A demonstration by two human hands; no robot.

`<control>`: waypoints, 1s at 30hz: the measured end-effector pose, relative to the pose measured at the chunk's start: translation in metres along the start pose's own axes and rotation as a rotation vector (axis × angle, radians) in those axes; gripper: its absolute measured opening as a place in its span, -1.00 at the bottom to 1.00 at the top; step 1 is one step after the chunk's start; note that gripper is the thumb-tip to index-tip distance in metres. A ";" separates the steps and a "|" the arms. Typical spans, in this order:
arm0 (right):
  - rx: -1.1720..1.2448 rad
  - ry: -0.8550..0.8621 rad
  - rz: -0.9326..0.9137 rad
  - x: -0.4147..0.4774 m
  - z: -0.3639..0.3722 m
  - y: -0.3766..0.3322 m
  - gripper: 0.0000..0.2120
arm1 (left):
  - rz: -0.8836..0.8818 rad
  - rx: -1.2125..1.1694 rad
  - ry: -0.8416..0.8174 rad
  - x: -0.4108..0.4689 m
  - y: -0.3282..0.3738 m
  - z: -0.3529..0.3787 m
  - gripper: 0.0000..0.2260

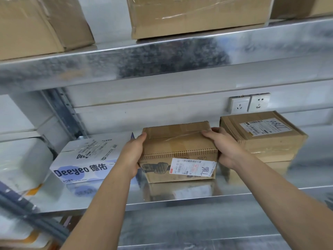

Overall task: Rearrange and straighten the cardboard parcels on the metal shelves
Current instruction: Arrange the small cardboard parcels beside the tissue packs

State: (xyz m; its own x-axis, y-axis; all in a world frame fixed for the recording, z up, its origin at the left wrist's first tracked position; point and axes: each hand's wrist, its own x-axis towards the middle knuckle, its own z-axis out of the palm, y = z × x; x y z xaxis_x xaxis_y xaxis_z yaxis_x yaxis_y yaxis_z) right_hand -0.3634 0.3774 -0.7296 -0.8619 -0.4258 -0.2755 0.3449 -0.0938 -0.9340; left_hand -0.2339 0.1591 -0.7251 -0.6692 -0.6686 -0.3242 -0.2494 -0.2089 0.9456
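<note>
The left hand (134,156) and right hand (223,147) clasp a brown cardboard parcel (180,148) by its two ends, with fingers curled round its upper corners. The parcel rests midway along the lower metal shelf (180,199), set back a little from the front edge. Its shipping label (193,167) (handwritten digits upside down) faces forward. A white Deeyeo box (86,159) lies just beside it toward the shelf's left end. A labelled carton (261,134) sits toward the right end, nearer the back edge.
</note>
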 end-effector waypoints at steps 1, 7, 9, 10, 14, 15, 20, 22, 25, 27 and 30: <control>0.002 0.001 0.007 0.000 0.000 0.000 -0.60 | 0.001 0.019 -0.001 0.001 0.002 0.001 -0.69; -0.046 0.015 0.027 0.005 -0.001 0.002 -0.48 | 0.062 0.204 0.015 0.006 0.001 0.003 -0.75; -0.057 0.015 0.023 0.007 -0.001 0.004 -0.44 | 0.068 0.234 0.018 0.007 0.000 0.003 -0.77; -0.059 0.016 0.026 0.008 -0.001 0.004 -0.44 | 0.072 0.249 0.019 0.007 0.000 0.002 -0.78; -0.089 0.018 0.040 0.012 -0.002 0.004 -0.44 | 0.083 0.300 0.030 0.012 -0.001 0.003 -0.80; -0.098 0.019 0.045 0.013 -0.002 0.003 -0.44 | 0.084 0.303 0.033 0.013 -0.001 0.002 -0.81; -0.126 0.020 0.064 0.016 -0.003 0.002 -0.46 | 0.091 0.345 0.039 0.016 -0.001 0.001 -0.80; -0.130 0.022 0.067 0.017 -0.003 0.003 -0.47 | 0.092 0.355 0.041 0.017 -0.001 0.000 -0.80; -0.140 0.028 0.065 0.017 -0.003 0.003 -0.49 | 0.090 0.361 0.042 0.018 -0.001 0.000 -0.82; -0.148 0.029 0.062 0.018 -0.003 0.003 -0.50 | 0.092 0.367 0.042 0.019 -0.001 -0.001 -0.83; -0.164 0.029 0.061 0.019 -0.002 0.002 -0.52 | 0.092 0.377 0.038 0.020 0.000 -0.001 -0.84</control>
State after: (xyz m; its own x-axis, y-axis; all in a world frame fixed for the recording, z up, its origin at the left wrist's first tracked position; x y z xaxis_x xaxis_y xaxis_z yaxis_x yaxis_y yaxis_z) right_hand -0.3794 0.3712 -0.7374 -0.8524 -0.3997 -0.3372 0.3339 0.0802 -0.9392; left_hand -0.2470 0.1450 -0.7317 -0.6760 -0.6999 -0.2306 -0.4340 0.1253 0.8922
